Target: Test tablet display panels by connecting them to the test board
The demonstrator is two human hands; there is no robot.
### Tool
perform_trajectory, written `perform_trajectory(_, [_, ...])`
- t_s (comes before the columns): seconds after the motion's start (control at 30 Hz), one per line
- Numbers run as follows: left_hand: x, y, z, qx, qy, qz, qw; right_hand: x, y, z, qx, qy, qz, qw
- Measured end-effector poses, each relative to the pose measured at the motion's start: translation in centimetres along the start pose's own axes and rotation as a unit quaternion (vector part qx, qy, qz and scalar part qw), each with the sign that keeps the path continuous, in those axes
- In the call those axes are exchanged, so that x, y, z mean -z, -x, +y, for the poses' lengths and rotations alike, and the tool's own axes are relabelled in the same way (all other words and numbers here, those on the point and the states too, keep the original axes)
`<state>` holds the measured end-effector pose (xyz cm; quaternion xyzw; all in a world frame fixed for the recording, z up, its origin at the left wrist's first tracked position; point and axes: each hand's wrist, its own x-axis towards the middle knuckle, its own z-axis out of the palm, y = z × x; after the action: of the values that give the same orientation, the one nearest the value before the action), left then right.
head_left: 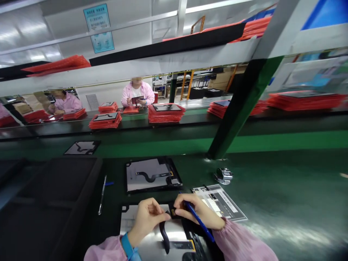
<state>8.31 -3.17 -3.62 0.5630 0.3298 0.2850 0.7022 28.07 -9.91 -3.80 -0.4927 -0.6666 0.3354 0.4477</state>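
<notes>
Near edge of the green bench: left hand [148,217] pinches the black flex ribbon cable [164,233] on a silvery flat panel [152,243]. Right hand [199,214] grips a blue pen-like tool [199,222], its fingertips touching the cable's top end. A 2nd similar panel in a black tray [152,175] sits just beyond.

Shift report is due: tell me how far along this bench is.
Possibly done: one panel lies further back on the table, cable flat. In hand: left hand pinches the black cable on the near panel; right hand holds a blue pen. Left: red stacks wait beyond.
</notes>
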Motion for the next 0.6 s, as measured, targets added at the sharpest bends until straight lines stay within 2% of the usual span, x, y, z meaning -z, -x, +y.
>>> perform_trajectory(0.23, [-0.34, 0.45, -0.19, -0.027, -0.083, 0.006, 0.996, -0.32, -0.11, -0.34, 0.026, -0.019, -0.036, 0.999])
perform_trajectory(0.47, [-0.39, 0.32, -0.49, -0.048, -0.134, 0.0, 0.99, -0.39, 0.13, -0.04, 0.047, -0.016, -0.036, 0.998])
perform_trajectory(0.6, [-0.4, 0.3, -0.63, -0.042, -0.152, 0.0, 0.987, -0.47, 0.06, -0.34, 0.048, 0.02, -0.038, 0.998])
